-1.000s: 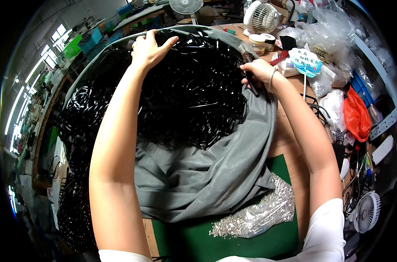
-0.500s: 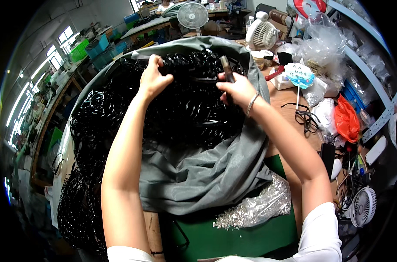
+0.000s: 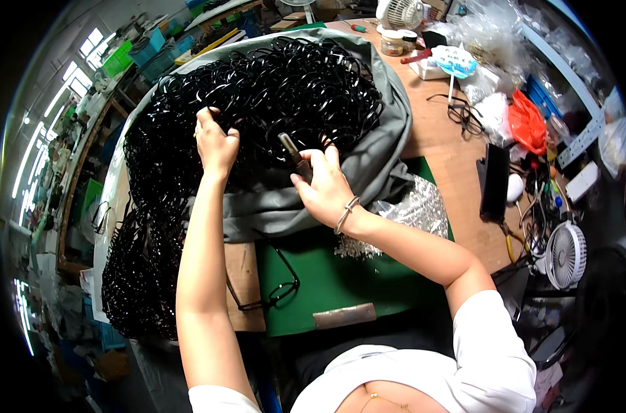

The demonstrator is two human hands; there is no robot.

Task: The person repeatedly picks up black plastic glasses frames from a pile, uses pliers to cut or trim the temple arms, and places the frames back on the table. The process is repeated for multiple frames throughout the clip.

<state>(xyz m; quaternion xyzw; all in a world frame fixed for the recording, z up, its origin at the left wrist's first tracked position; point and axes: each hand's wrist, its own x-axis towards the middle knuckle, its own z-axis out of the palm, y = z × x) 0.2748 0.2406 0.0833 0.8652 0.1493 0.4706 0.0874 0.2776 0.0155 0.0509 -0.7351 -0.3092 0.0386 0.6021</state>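
A big heap of black plastic frames (image 3: 272, 89) fills a grey fabric sack (image 3: 389, 131) on the bench. My left hand (image 3: 215, 142) is closed on frames at the near left side of the heap. My right hand (image 3: 325, 186) holds a dark slim tool (image 3: 294, 157), its tip pointing up toward the heap, just above the sack's folded front edge. A silver bangle sits on that wrist.
A green mat (image 3: 340, 275) lies in front of me with a black frame (image 3: 278, 289), a small grey bar (image 3: 344, 316) and a clear bag of silver bits (image 3: 413, 210). More black frames (image 3: 137, 275) spill down the left. Fans, an orange bag (image 3: 526, 120) and cables crowd the right.
Both hands have drawn back from the far rim of the sack toward me. The right hand still holds the tool, now lower at the sack's front fold. The view tilted down.
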